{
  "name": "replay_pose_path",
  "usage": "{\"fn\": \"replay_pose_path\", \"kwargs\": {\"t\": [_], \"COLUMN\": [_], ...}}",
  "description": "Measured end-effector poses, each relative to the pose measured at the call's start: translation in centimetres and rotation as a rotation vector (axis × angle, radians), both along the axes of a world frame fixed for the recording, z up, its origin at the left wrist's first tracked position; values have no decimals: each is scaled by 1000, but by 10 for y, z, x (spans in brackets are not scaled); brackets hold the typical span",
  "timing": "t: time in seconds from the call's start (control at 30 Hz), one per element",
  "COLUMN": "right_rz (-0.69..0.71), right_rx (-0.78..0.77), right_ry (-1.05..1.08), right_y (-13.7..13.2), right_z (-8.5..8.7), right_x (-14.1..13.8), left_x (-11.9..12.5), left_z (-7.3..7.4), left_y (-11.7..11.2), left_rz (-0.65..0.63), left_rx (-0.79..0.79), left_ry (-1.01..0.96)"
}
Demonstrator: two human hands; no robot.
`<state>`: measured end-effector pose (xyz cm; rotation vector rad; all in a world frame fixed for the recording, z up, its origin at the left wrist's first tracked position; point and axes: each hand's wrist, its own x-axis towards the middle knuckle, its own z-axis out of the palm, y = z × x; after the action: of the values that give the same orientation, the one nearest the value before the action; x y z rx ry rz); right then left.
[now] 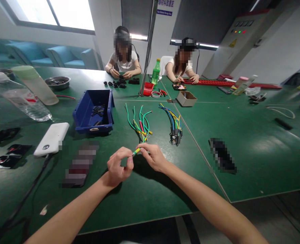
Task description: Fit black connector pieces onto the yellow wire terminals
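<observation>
Between my two hands is a short green-and-yellow wire (136,151). My left hand (120,165) pinches its near end, where a small metallic-looking tip shows at the fingertips. My right hand (153,157) is closed on the wire a little farther along. Just beyond my fingers lies a loose bunch of green and yellow wires (145,122), with a red piece among them. To its right rests a bundle of blue and yellow wires (174,118) with black sleeves and ring terminals at the near end.
A blue bin (92,127) with small black parts stands at left, near a white power bank (52,139), a blurred phone (81,164) and a water bottle (25,98). Another phone (222,155) lies right. Beyond a small cardboard box (186,99), two people work across the table.
</observation>
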<state>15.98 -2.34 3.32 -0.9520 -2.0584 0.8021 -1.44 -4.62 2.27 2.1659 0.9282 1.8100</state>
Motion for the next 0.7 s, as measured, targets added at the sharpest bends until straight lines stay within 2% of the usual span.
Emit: {"fn": "replay_pose_path", "kwargs": {"t": [0.17, 0.27, 0.33, 0.4, 0.6, 0.7], "right_rz": [29, 67, 89, 101, 19, -19], "right_rx": [37, 63, 99, 138, 218, 141], "right_ry": [-17, 14, 5, -15, 14, 95], "right_y": [1, 5, 9, 12, 17, 16], "right_z": [1, -3, -5, -7, -3, -3], "right_x": [4, 5, 6, 8, 16, 15], "left_x": [-3, -4, -4, -1, 8, 9], "left_z": [-1, 0, 0, 0, -2, 1], "left_y": [-2, 0, 3, 4, 5, 6], "left_rz": [-79, -9, 71, 86, -33, -51], "left_rx": [29, -21, -75, -152, -417, -494], "left_ry": [-13, 48, 122, 188, 206, 186]}}
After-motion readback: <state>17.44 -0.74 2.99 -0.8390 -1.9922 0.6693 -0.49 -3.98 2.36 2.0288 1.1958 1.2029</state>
